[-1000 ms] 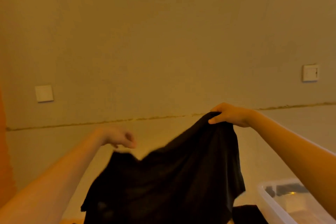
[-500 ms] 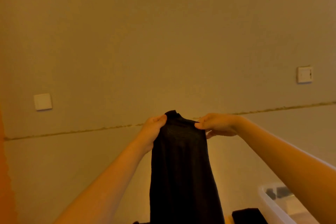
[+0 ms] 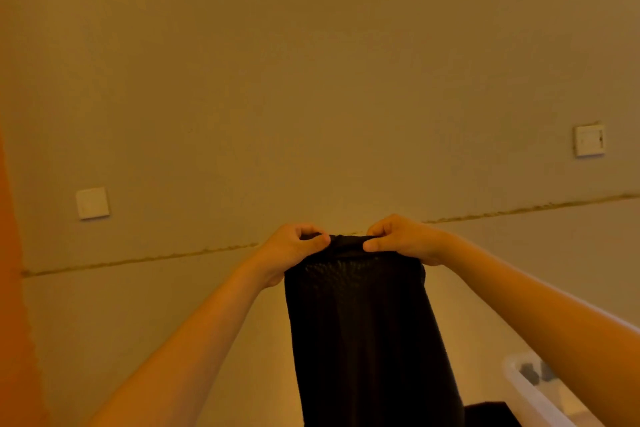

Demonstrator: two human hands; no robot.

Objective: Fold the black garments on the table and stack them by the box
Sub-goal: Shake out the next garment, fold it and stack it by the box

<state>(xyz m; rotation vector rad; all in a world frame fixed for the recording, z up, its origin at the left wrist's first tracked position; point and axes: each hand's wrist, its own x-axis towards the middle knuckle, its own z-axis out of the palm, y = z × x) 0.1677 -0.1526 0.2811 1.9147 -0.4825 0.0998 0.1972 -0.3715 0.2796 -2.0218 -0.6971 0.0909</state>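
Both hands are raised in front of the wall. The left hand [image 3: 294, 246] and right hand [image 3: 401, 239] sit close together, fingers closed in a pinch on the top edge of the black garment [image 3: 363, 329], which hangs straight down. A clear box [image 3: 530, 395] shows at lower right, a folded black item [image 3: 491, 414] just beside it.

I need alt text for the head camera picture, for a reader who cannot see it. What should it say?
Two bare hands, the left hand and the right hand, pinch the top edge of a long black fabric garment held up before a plain beige wall. At lower right are a clear plastic storage box and the edge of another dark cloth.
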